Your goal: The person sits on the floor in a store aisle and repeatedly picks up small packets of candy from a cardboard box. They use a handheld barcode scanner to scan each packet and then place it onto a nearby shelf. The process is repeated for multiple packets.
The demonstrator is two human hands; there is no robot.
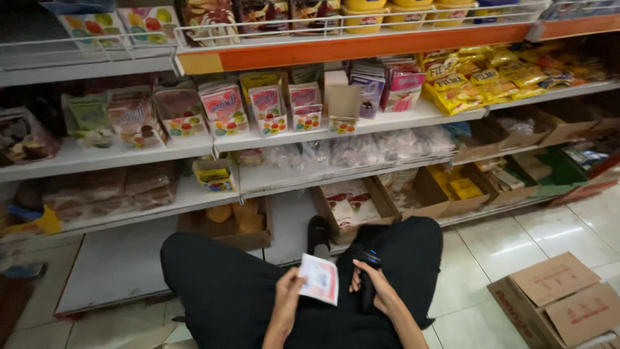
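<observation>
Down at 6 o'clock, closest to the lens, both hands sit over a lap in black trousers [245,291]. Left hand [289,291] has its fingers pinched around the edge of a small white packet [320,279] with pink-red print, held tilted just above the knees. Right hand [378,287] is clenched around a dark handheld device [367,271], looks like a scanner, standing roughly upright right beside the packet, at about 3 o'clock from it. The two nearly touch.

Up past the knees at 12 o'clock is a black shoe [318,234] on the low white shelf board [116,265]. Cardboard trays of goods line the bottom shelf, one with yellow packs [462,187] at 2 o'clock. Higher up, rows of pink and white snack boxes [268,106] stand on a white shelf, with yellow bags [478,81] piled at 1 o'clock. An orange price rail [361,48] runs across the top. Out at 4 o'clock, an open brown carton [558,300] rests on the tiled floor [510,242].
</observation>
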